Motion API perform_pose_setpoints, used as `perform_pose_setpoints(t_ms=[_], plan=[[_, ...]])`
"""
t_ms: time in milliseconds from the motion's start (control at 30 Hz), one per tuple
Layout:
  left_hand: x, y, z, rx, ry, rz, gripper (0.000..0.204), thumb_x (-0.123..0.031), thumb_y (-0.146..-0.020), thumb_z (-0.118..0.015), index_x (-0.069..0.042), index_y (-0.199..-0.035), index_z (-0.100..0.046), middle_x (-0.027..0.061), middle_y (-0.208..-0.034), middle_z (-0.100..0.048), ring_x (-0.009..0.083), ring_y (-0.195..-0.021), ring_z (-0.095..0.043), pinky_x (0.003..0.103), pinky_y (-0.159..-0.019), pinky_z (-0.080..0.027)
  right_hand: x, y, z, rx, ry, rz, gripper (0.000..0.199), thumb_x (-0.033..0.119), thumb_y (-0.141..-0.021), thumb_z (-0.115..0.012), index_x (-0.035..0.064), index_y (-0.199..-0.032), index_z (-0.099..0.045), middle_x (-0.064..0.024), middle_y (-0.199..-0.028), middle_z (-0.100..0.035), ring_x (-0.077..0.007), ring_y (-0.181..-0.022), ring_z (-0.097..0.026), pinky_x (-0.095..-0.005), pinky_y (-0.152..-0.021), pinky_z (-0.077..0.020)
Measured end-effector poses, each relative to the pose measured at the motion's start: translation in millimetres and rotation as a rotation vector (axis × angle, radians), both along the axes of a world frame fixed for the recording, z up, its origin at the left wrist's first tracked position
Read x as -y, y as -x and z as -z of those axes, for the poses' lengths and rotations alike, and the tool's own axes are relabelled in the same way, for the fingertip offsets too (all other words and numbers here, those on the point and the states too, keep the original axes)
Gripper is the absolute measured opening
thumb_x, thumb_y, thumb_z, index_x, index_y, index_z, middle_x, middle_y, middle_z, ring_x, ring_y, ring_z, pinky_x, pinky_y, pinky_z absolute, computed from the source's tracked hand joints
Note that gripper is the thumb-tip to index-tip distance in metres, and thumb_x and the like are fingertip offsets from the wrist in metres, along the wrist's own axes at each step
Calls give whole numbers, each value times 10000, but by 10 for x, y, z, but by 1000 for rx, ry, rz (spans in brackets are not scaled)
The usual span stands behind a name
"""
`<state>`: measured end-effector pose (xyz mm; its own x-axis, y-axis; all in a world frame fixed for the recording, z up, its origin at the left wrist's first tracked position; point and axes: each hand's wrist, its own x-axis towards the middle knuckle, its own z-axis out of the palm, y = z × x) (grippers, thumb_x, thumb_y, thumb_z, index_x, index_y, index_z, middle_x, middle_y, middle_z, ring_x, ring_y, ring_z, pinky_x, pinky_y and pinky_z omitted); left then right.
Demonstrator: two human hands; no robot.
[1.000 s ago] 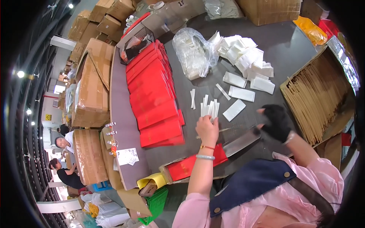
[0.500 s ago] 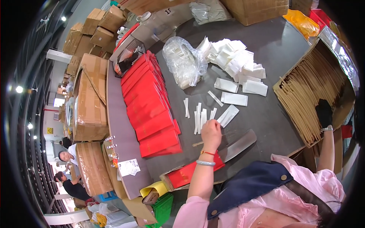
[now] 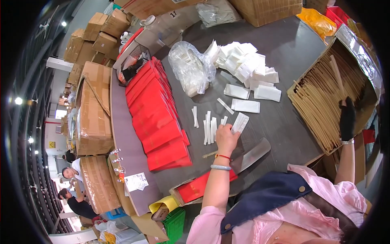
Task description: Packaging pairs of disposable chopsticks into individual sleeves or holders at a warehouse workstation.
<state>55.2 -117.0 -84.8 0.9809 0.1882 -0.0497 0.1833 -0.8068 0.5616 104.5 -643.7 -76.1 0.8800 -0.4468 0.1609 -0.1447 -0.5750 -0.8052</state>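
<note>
Your left hand (image 3: 227, 137) pinches a white packet (image 3: 241, 122): likely light, soft; hold its edge | your right hand (image 3: 347, 120) grips a tan strip (image 3: 336, 73): likely light, stiff; hold one end

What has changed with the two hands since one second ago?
The right hand went right, from above the table into the carton, and now holds a brown strip. The left hand shifted right from the white strips to a white packet, gripping its near end. The red envelopes and clear bag stayed put.

The left grip (image 3: 226, 139) partly hides a white packet (image 3: 241, 121).
</note>
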Motion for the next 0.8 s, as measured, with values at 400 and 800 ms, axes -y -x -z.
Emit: perform_pose_setpoints(t_ms=[400,800], plan=[[285,969,-571,-8,-144,242,457,-231,-693,-806,-85,-1108,-684,104,-1024,-632,294,-965,-581,413,-868,-464,-2348,322,-515,-86,168,-1095,243,127,-807,-686,148,-1046,-727,-117,-769,-597,-294,-720,-601,-403,-648,-476],[204,1328,-568,34,-122,109,728,-272,-622,-845,-38,-1253,-567,93,-1204,-551,327,-1136,-462,466,-994,-350,-2927,398,-2,168,249,-1435,196,190,-742,-727,137,-928,-700,-123,-811,-628,-335,-760,-618,-408,-664,-505]])
